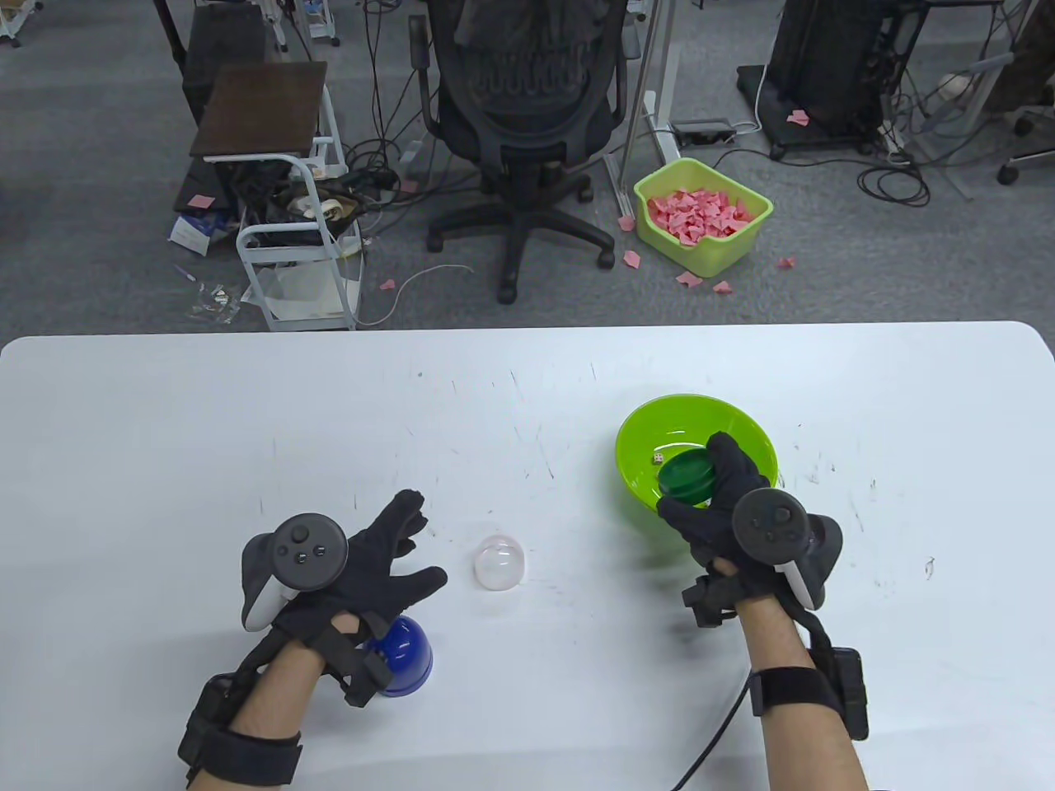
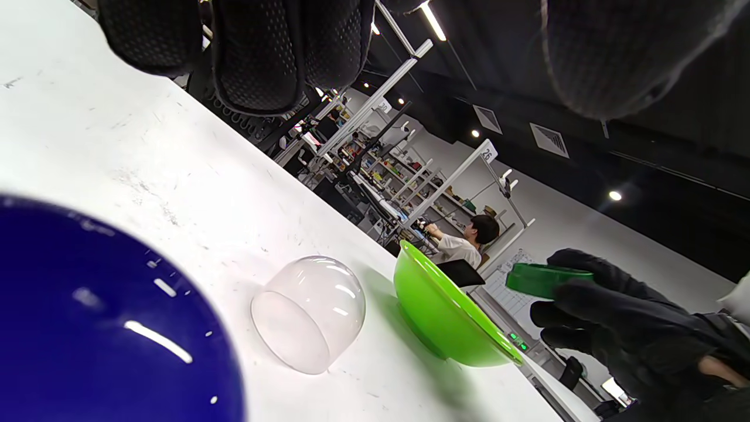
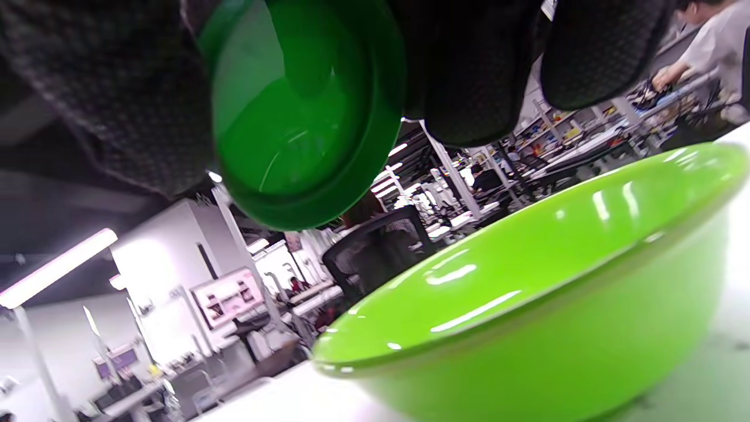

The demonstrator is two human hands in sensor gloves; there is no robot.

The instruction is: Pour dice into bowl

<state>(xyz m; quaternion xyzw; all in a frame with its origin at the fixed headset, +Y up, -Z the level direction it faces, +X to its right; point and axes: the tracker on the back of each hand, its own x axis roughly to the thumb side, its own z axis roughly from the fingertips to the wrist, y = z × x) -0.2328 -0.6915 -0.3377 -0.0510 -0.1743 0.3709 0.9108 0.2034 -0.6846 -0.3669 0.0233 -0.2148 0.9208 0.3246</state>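
A lime green bowl [image 1: 651, 428] stands on the white table at the right, with one white die [image 1: 658, 458] lying in it. My right hand [image 1: 719, 503] grips a dark green half-capsule cup [image 1: 686, 476] tipped over the bowl's near side; the cup [image 3: 304, 117] and the bowl [image 3: 556, 281] fill the right wrist view. My left hand [image 1: 387, 560] rests open on the table, fingers spread, holding nothing. A blue dome cup [image 1: 404, 655] stands mouth down under my left wrist. A clear dome cup [image 1: 499, 563] lies between the hands, also in the left wrist view [image 2: 310, 310].
The table's far edge runs across the middle of the table view. Beyond it stand an office chair [image 1: 527, 124], a small cart [image 1: 297, 239] and a yellow-green bin [image 1: 700, 214] of pink paper pieces on the floor.
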